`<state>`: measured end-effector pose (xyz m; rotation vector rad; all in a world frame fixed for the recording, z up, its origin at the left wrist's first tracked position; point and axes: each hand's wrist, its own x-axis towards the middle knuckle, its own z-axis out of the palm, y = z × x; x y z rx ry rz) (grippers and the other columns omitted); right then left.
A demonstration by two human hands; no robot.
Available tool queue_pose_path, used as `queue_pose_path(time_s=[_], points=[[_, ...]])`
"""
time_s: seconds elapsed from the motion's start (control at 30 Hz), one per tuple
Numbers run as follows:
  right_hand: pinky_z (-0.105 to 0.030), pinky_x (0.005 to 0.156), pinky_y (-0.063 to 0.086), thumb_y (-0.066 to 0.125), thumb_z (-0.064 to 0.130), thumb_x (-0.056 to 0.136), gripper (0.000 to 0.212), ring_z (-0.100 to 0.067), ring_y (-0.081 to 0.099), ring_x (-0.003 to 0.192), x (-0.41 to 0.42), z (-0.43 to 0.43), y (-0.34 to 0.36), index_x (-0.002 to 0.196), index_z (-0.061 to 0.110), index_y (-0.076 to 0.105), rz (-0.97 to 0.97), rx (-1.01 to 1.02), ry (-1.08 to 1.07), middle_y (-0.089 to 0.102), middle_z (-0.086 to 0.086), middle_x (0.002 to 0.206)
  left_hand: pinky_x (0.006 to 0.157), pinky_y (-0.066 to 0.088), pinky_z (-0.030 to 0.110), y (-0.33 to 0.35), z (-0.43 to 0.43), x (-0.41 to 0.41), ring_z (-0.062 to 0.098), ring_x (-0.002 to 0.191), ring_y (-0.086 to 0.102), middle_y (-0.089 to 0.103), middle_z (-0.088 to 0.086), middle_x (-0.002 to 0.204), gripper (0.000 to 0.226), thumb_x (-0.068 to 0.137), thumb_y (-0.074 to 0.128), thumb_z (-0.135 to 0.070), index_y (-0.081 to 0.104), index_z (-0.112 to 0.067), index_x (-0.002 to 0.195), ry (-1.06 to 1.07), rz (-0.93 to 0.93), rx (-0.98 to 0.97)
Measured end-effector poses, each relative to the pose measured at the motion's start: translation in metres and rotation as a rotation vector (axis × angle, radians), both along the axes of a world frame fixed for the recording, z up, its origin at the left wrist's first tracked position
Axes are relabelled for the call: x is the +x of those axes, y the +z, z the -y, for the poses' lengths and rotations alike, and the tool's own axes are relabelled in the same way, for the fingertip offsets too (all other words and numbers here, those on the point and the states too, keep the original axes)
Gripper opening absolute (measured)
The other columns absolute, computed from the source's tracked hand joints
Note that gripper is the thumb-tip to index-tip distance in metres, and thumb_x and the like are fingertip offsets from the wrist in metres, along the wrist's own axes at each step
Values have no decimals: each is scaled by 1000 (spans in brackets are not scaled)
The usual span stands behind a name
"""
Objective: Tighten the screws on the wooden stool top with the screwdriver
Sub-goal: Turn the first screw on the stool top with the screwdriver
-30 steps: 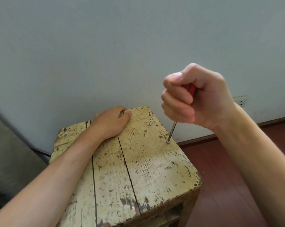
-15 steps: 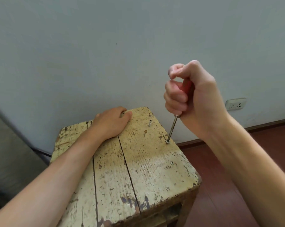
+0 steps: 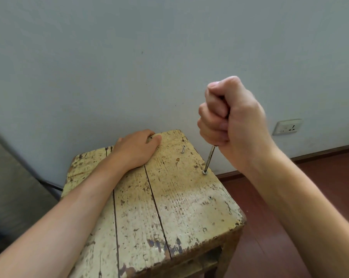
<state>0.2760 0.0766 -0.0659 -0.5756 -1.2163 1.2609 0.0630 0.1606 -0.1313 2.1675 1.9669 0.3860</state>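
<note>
Right grip (image 3: 233, 121) is a tight fist round the screwdriver (image 3: 209, 158). The handle is buried in the curled fingers, and only the metal shaft shows below the fist. That shaft slants down and a touch left, its tip seated in a screw (image 3: 205, 173) just beneath the grip, close to the right edge of the stool top (image 3: 169, 207). Well off to the left, the left grip (image 3: 137, 149) lies palm down on the far end of the top, fingers hooked over the back edge, thumb flat on the wood. Between the two grips a second screw (image 3: 183, 149) stands proud of the board, leaning. Nearer the person than the fist, a third screw (image 3: 210, 197) sits flush. Right of the fist there's a wall socket (image 3: 287, 127) above the reddish floor (image 3: 270, 237).
</note>
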Motion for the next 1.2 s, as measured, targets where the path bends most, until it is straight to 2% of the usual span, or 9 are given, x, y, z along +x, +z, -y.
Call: queue_pose_path(time_s=[0.17,0.33,0.47,0.57,0.7,0.8,0.9,1.03,1.2], points=[[-19,42,20,43,21,105,46,-13,19,43,-13,10,-5,61,24,31,-145,-48,-410,27,9,48,110,36,46,1,0,-1,23,124,55,62,-5,133,50,104,30,-57,55,-29,135,-1,0,3],[-25,46,27,51,29,92,11,-15,32,45,5,1,1,89,18,52,8,-66,-83,43,3,58,109,36,47,-2,-1,-1,22,122,56,63,-6,130,48,103,30,-57,57,-30,133,-5,7,5],[-28,64,51,55,18,87,26,-19,60,73,27,-11,0,108,18,70,-170,-93,237,69,-6,93,109,35,47,-2,-3,-2,22,122,56,63,-6,129,48,103,30,-57,57,-31,132,-2,8,7],[-29,76,57,51,17,89,31,-21,72,89,39,-16,-3,104,19,79,-191,-105,379,76,-11,111,109,35,46,-3,-3,-1,22,122,56,63,-7,129,49,103,30,-58,57,-30,133,1,15,-1],[-25,59,51,47,28,90,37,-23,67,57,34,-17,1,65,17,71,27,7,435,74,-11,71,110,35,47,-2,-2,-2,23,124,55,62,-6,132,49,103,30,-58,56,-30,134,4,12,-1],[-19,42,32,36,24,100,52,-14,34,33,24,-15,2,50,21,48,113,35,293,43,2,41,110,35,47,0,0,-1,23,126,54,61,-6,134,49,103,30,-58,55,-30,135,2,12,-6],[-17,41,18,35,22,107,50,-12,17,38,9,-8,0,57,23,29,5,-39,-24,25,7,45,110,35,47,1,1,0,23,126,54,61,-5,134,50,104,29,-58,55,-29,136,1,9,-10],[-17,43,19,40,20,107,51,-14,20,41,-13,7,-6,57,24,31,-127,-62,-461,27,7,47,110,36,48,2,2,0,23,123,55,62,-6,131,49,104,30,-57,56,-29,134,0,16,-10],[-22,44,25,42,39,98,26,-15,24,42,1,2,0,82,20,49,12,-102,-244,32,8,48,111,34,48,1,1,0,22,122,56,63,-6,128,47,104,31,-56,57,-29,132,6,23,-4]])
